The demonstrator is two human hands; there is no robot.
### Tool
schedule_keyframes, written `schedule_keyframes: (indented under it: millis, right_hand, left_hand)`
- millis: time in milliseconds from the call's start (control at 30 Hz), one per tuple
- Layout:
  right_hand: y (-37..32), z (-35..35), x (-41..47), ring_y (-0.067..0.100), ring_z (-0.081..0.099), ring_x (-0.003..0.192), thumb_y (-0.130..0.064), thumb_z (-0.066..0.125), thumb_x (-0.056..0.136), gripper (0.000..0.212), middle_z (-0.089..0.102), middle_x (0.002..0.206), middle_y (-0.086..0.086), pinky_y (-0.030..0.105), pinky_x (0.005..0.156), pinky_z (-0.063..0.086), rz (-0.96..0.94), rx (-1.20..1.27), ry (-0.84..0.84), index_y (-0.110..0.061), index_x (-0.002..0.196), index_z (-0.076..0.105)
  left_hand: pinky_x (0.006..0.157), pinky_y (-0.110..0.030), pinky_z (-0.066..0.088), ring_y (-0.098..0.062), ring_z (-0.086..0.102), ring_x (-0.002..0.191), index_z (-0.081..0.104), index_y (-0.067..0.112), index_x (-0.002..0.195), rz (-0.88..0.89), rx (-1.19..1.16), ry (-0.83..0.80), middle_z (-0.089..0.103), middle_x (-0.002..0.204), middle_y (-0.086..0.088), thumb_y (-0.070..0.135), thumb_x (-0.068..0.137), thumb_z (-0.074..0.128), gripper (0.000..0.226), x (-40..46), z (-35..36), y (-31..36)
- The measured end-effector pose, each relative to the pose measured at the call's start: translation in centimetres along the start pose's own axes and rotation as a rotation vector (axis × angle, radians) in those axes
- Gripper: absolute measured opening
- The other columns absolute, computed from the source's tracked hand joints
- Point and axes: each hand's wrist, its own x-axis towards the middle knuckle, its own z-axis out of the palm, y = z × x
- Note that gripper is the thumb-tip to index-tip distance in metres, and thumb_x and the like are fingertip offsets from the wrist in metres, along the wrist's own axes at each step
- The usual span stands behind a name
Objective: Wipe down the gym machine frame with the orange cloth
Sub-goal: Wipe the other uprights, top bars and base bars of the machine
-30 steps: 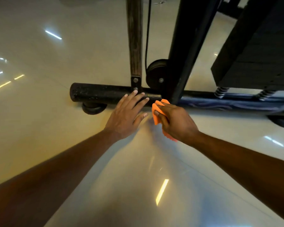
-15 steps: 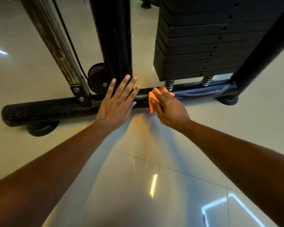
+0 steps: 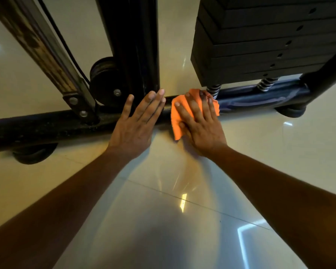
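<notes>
— Glossy pale tiles (image 3: pixel 182 220) ran under everything and threw back streaks of light. Was any brand or lettering readable on the machine?

— None that I could read. The weight stack (image 3: pixel 260 45) was plain black plates, each with a small hole, sitting on two coil springs (image 3: pixel 213 89). No label showed anywhere.

— And the frame?

— The frame (image 3: pixel 47 125) lay low across the floor, a black round tube, scuffed and speckled with grit on its left part. A worn, rust-mottled bar (image 3: pixel 37 45) was bolted to it with two bolts, beside a black pulley (image 3: pixel 103 80) with a cable running up from it. A black post (image 3: pixel 132 45) rose from the tube's middle. Right of the post the tube looked bluish and smeared. It stood on round black feet (image 3: pixel 34 153).

— Where was the cloth?

— The cloth (image 3: pixel 177 115), bright orange and bunched, was draped over the tube just right of the post, one corner hanging toward the tiles.

— How was it held?

— The right hand (image 3: pixel 200 121) pressed it flat against the tube, fingers straight and slightly spread on top of it. The left hand (image 3: pixel 138 123) lay open just beside it, fingers straight, tips reaching the foot of the post, holding nothing.
</notes>
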Motion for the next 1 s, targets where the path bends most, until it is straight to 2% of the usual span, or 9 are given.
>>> schedule_keyframes:
  millis: [67, 167, 367, 467, 533, 600, 767, 933, 1000]
  right_hand:
    - [-2.6, 0.6, 0.7, 0.045, -0.001, 0.167, -0.044, 0.038, 0.117, 0.064, 0.010, 0.181, 0.015, 0.064, 0.133, -0.002, 0.161, 0.087, 0.050, -0.023, 0.174, 0.019]
    - [-6.5, 1.3, 2.8, 0.050, 0.004, 0.165, -0.053, 0.029, 0.116, 0.062, 0.019, 0.179, 0.016, 0.068, 0.131, -0.004, 0.358, 0.151, 0.094, -0.026, 0.172, 0.031]
    - [1.5, 1.5, 0.4, 0.048, 0.003, 0.165, -0.052, 0.046, 0.113, 0.069, 0.014, 0.181, 0.014, 0.064, 0.133, 0.001, -0.112, -0.020, 0.005, -0.030, 0.174, 0.021]
    - [-0.4, 1.4, 0.9, 0.047, 0.013, 0.165, -0.049, 0.042, 0.116, 0.061, 0.022, 0.179, 0.014, 0.064, 0.133, 0.010, 0.071, 0.074, 0.072, -0.029, 0.172, 0.029]
    - [-3.3, 1.2, 2.1, 0.046, 0.013, 0.164, -0.052, 0.036, 0.116, 0.058, 0.023, 0.178, 0.012, 0.063, 0.133, 0.006, 0.213, 0.131, 0.090, -0.032, 0.171, 0.032]
    - [-3.5, 0.7, 2.6, 0.049, 0.012, 0.163, -0.056, 0.033, 0.115, 0.059, 0.023, 0.179, 0.010, 0.066, 0.132, 0.005, 0.191, 0.126, 0.056, -0.036, 0.171, 0.030]
    - [2.2, -0.8, 1.0, 0.048, 0.011, 0.164, -0.053, 0.051, 0.111, 0.071, 0.014, 0.181, 0.010, 0.062, 0.132, 0.007, -0.158, -0.035, -0.078, -0.039, 0.173, 0.020]
    - [-1.2, -2.1, 2.3, 0.043, 0.010, 0.166, -0.060, 0.031, 0.114, 0.067, 0.011, 0.182, 0.008, 0.059, 0.134, 0.009, 0.094, 0.093, -0.100, -0.034, 0.174, 0.016]
    - [-2.2, -2.8, 2.6, 0.044, 0.008, 0.166, -0.061, 0.031, 0.115, 0.067, 0.012, 0.182, 0.007, 0.060, 0.135, 0.010, 0.146, 0.135, -0.142, -0.034, 0.174, 0.016]
  left_hand:
    - [0.130, -0.056, -0.012, -0.022, -0.018, 0.165, 0.001, 0.012, 0.172, 0.004, -0.003, 0.009, -0.005, 0.181, -0.006, 0.023, 0.110, 0.047, 0.078, 0.1, 0.5, 0.1]
    - [0.130, -0.055, -0.014, -0.020, -0.021, 0.164, 0.006, 0.012, 0.173, -0.007, -0.011, 0.050, -0.002, 0.180, -0.005, 0.034, 0.112, 0.048, 0.078, 0.4, 1.3, 0.1]
    - [0.129, -0.055, -0.012, -0.019, -0.027, 0.162, 0.007, 0.012, 0.173, 0.007, 0.022, 0.088, -0.002, 0.179, -0.003, 0.028, 0.116, 0.039, 0.067, 0.4, 1.6, -0.1]
    - [0.129, -0.055, -0.016, -0.019, -0.030, 0.161, 0.005, 0.012, 0.173, 0.006, 0.021, 0.073, -0.004, 0.179, -0.003, 0.028, 0.116, 0.038, 0.068, 0.3, 1.5, 0.0]
    - [0.129, -0.055, -0.017, -0.019, -0.032, 0.160, 0.002, 0.013, 0.173, -0.012, 0.006, 0.055, -0.004, 0.180, -0.003, 0.029, 0.114, 0.041, 0.072, 0.3, 1.6, 0.1]
    - [0.128, -0.055, -0.019, -0.019, -0.033, 0.160, 0.000, 0.014, 0.173, -0.033, -0.008, 0.032, -0.004, 0.180, -0.003, 0.030, 0.114, 0.041, 0.074, 0.5, 1.4, 0.4]
    - [0.128, -0.056, -0.018, -0.021, -0.019, 0.163, 0.002, 0.015, 0.173, -0.020, -0.010, 0.018, -0.006, 0.180, -0.002, 0.035, 0.116, 0.036, 0.070, 0.6, 0.7, 0.5]
    - [0.128, -0.057, -0.020, -0.022, -0.025, 0.162, -0.002, 0.015, 0.173, -0.032, -0.007, -0.025, -0.011, 0.181, -0.002, 0.035, 0.116, 0.036, 0.072, 0.5, -0.1, 0.8]
    - [0.127, -0.057, -0.021, -0.023, -0.029, 0.161, -0.004, 0.015, 0.172, -0.044, -0.008, -0.063, -0.016, 0.180, -0.002, 0.036, 0.115, 0.036, 0.073, 0.6, -0.5, 1.0]
